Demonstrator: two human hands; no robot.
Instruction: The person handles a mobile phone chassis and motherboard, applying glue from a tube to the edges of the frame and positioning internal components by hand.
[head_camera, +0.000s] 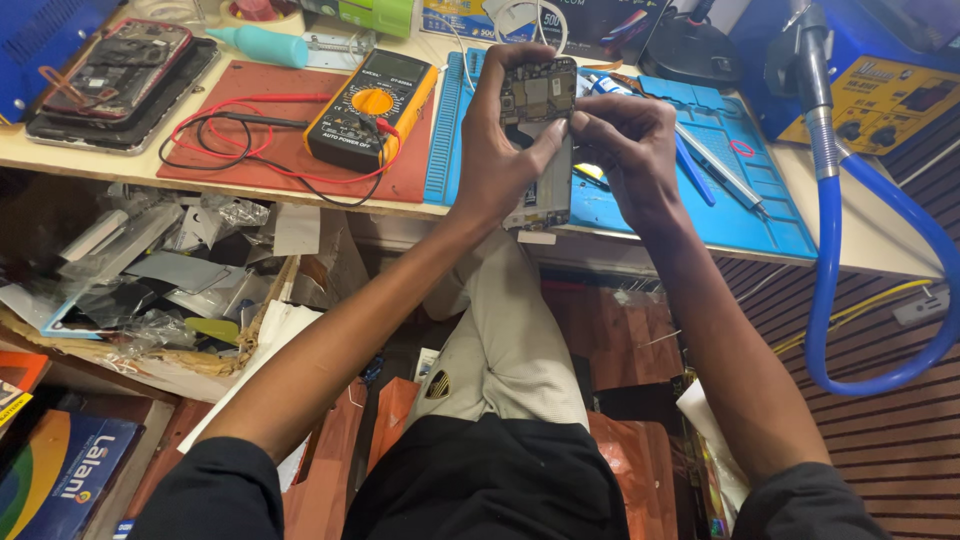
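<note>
Both hands, left (500, 150) and right (625, 150), closed around an opened, backless grey phone (540, 140) above the desk's (870, 250) front edge, beside a yellow-and-black multimeter (372, 108).

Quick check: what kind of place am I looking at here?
Likely a phone repair bench: both hands hold an opened phone over a blue work mat, with a yellow multimeter and another dismantled phone nearby.

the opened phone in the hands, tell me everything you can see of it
The opened phone has its back cover off, baring a dark circuit board with metal shields at the top and a paler frame below. It is held upright, slightly tilted, above the blue work mat. The left hand wraps its left side and top; the right hand pinches its right edge.
</note>
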